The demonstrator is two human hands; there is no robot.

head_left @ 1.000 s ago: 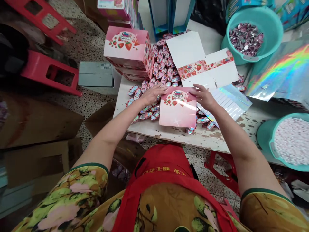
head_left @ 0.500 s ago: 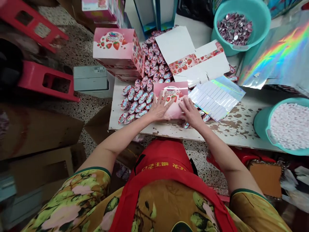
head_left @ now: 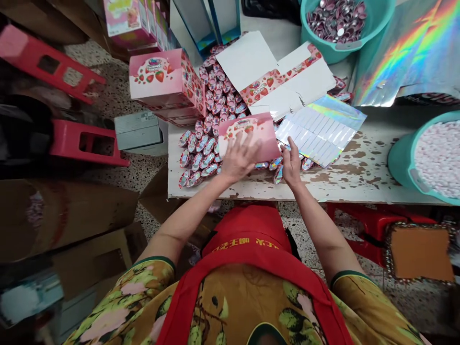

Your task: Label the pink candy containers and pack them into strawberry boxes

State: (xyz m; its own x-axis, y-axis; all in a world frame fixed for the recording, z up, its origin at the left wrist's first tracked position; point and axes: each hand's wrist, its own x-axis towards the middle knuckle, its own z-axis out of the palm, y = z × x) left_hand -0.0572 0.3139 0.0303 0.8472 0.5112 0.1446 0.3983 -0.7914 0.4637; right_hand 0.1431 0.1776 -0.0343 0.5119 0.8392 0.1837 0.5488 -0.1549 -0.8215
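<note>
A pink box with printed strawberries point(head_left: 264, 139) lies in front of me on the table, turned slightly. My left hand point(head_left: 239, 160) rests flat on its top, fingers spread. At the box's right edge is my right hand point(head_left: 292, 163), thumb and index finger apart, with nothing visible between them; its other fingers are partly hidden. Around the box stand rows of small pink-and-silver wrapped packets point(head_left: 203, 153). Just right of my right hand lies a shiny sheet of silver strips point(head_left: 323, 127). Behind it is an unfolded white carton point(head_left: 247, 60) with a strawberry border.
Closed strawberry boxes point(head_left: 158, 79) are stacked at the table's left edge. A teal tub point(head_left: 332, 52) of small pink-and-silver pieces stands at the back, another teal tub point(head_left: 402, 160) of white pieces at the right. Red stools point(head_left: 86, 143) and a grey case point(head_left: 138, 129) stand left on the floor.
My right hand has slid off the box top to its right edge and turned upright. The box has rotated slightly; my left hand stays on it. The whole view has shifted.
</note>
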